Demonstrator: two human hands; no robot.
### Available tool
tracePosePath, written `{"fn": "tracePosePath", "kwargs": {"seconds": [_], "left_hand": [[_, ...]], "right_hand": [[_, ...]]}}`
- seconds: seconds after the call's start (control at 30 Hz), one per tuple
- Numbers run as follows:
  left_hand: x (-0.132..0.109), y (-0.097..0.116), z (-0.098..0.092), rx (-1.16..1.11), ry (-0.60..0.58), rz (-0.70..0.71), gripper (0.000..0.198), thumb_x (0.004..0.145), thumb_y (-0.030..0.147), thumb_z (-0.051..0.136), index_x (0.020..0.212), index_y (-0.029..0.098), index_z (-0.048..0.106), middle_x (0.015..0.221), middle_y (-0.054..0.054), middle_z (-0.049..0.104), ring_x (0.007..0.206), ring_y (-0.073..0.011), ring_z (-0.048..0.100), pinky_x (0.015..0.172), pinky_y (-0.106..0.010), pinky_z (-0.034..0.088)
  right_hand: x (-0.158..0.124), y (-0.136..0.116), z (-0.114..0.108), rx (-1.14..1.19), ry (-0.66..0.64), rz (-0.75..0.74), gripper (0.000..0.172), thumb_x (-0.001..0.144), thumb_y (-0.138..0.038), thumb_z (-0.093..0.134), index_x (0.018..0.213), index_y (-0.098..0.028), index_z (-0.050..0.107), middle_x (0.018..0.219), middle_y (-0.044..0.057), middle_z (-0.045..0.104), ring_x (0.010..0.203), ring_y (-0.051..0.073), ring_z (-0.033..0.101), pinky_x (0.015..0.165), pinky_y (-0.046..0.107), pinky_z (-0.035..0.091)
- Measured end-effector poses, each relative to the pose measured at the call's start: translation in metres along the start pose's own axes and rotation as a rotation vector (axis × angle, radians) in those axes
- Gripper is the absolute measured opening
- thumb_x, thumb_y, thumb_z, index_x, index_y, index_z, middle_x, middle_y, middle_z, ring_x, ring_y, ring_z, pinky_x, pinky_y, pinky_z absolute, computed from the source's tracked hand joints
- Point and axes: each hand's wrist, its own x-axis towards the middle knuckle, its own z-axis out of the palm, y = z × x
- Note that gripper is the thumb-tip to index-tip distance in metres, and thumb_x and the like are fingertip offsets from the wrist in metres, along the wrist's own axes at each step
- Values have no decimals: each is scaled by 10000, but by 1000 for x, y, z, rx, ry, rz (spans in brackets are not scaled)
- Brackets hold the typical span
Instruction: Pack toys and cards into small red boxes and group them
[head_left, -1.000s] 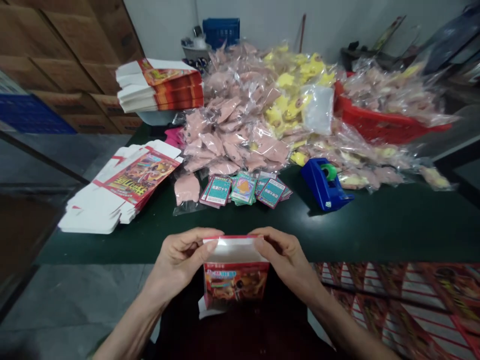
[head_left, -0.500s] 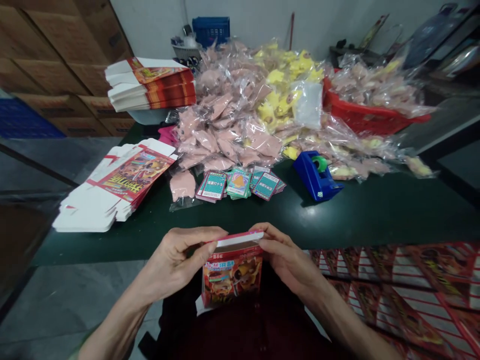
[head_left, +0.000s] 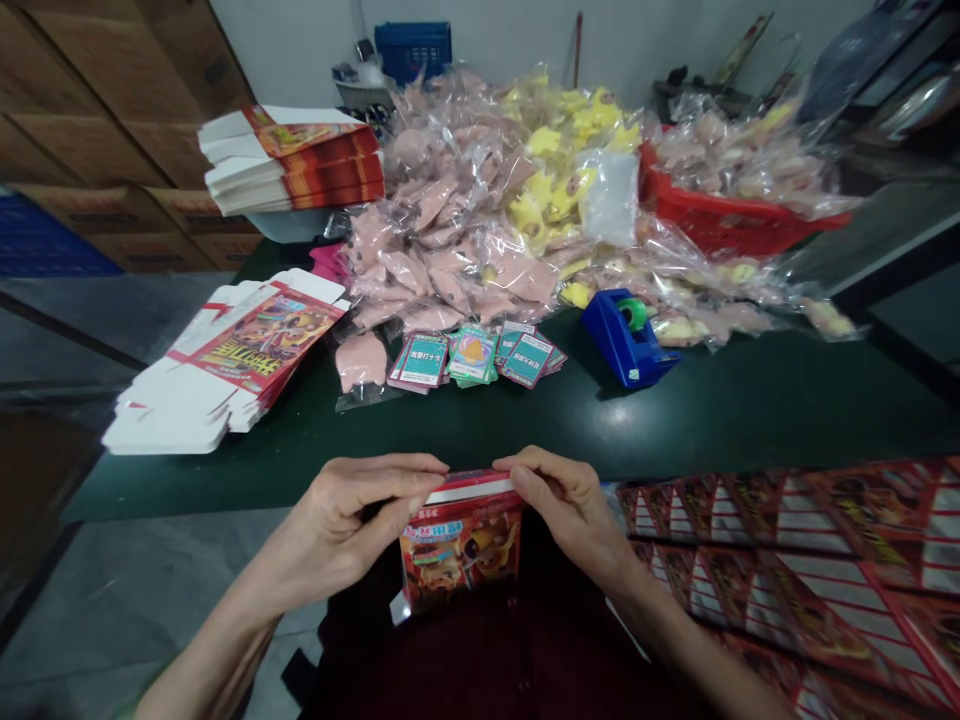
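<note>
A small printed cardboard box (head_left: 460, 555) sits at 6 o'clock from the work table's edge, held upright in front of the person's dark red top (head_left: 480, 660), with its long axis running left to right. The left hand (head_left: 337, 520) grips its upper left corner, the left fingers (head_left: 390, 472) pressed together and lying along the top edge with the thumb across the front panel. The right hand (head_left: 570, 505) pinches the upper right end, the right fingers (head_left: 544, 475) close together over the edge. Both hands are about equally near the box, and their fingertips nearly meet above its red-and-white top flap (head_left: 469, 487). A white tab (head_left: 400, 607) pokes out at the lower left corner. On the green-topped work table (head_left: 712, 425), flat box blanks (head_left: 229, 365) lie at 10 o'clock, trading cards (head_left: 472, 358) at 12, and a blue tape dispenser (head_left: 626, 340) at 1. Printed sheets (head_left: 787, 565) lie at 3 o'clock.
</note>
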Motion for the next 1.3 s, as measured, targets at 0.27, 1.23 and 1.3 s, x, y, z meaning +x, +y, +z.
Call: {"fn": "tracePosePath", "kwargs": {"seconds": [0.27,1.23,1.3], "left_hand": [[-21,-10,8,37,-63,76,378,805,106,565,1168,205,599,1200,-93,632,1060,-200,626,873,-291,534],[-36,-32,62,-210,284,-106,237,813,158,600,1036,236,582,1086,-43,591,990,-156,593,822,-272,487],[-32,-26,56,-180,268,-73,253,791,141,627,1021,240,597,1045,-29,612,920,-143,619,771,-256,500]], "right_hand": [[-4,0,-5,-167,-59,-205,191,888,-179,483,941,-162,666,886,54,673,796,123,620,708,233,466],[-19,12,-2,-480,-100,-441,328,885,-118,482,1199,-206,510,1084,98,559,963,155,579,785,288,520],[-18,9,4,-392,-41,-474,329,870,-95,499,1170,-222,538,1049,79,561,939,145,583,784,279,517]]}}
